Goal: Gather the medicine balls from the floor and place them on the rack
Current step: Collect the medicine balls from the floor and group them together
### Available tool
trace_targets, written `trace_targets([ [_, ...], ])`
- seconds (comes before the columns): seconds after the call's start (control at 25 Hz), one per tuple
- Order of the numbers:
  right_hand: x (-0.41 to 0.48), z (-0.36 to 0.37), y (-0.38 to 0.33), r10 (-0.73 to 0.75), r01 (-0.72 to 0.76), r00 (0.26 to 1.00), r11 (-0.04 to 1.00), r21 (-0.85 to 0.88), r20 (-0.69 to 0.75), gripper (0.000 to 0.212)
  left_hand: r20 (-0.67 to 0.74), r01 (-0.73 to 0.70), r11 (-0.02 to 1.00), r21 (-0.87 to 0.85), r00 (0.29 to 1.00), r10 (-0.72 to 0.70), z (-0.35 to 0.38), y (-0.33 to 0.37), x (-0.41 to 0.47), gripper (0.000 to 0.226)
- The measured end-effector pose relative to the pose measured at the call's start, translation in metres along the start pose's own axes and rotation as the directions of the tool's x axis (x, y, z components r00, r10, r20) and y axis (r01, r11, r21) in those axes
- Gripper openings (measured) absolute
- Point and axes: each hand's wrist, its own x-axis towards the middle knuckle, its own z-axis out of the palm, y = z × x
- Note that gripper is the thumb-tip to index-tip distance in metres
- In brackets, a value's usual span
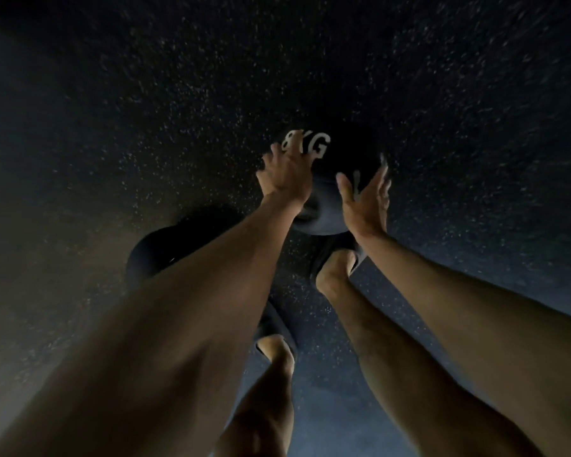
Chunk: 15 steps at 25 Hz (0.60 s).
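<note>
A black medicine ball (340, 166) marked "8KG" in white sits in the middle of the view above the dark speckled floor. My left hand (285, 174) presses against its left side, fingers spread over the lettering. My right hand (365, 201) presses flat on its right side, thumb up. Both hands clamp the ball between them. I cannot tell whether the ball touches the floor. A second dark ball (155, 252) lies on the floor to the left, partly hidden behind my left forearm. No rack is in view.
Black rubber floor (442, 94) with white flecks fills the view. My two feet in dark slippers stand below the ball, one (335, 268) right under it and one (274, 338) further back. The scene is dim.
</note>
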Motion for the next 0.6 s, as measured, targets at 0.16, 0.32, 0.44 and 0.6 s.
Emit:
trace_targets([
  [0.16, 0.061, -0.023, -0.071, 0.012, -0.008, 1.000, 0.992, -0.127, 0.028, 0.094, -0.132, -0.083, 0.996, 0.007, 0.988, 0.084, -0.001, 0.025, -0.001, 0.072],
  [0.32, 0.095, -0.047, -0.108, -0.235, 0.237, 0.968, 0.972, -0.011, 0.088, 0.062, -0.050, -0.078, 0.992, 0.104, 0.995, 0.083, -0.003, 0.036, -0.001, 0.104],
  [0.44, 0.110, -0.054, -0.119, -0.417, 0.418, 0.905, 0.909, 0.009, 0.086, 0.056, -0.149, 0.072, 0.991, 0.111, 0.987, -0.055, -0.032, 0.037, 0.043, 0.092],
  [0.6, 0.092, -0.033, -0.120, -0.422, 0.466, 0.869, 0.873, -0.141, 0.260, 0.078, -0.049, 0.186, 0.981, 0.047, 0.982, -0.183, -0.100, 0.009, 0.117, 0.074],
])
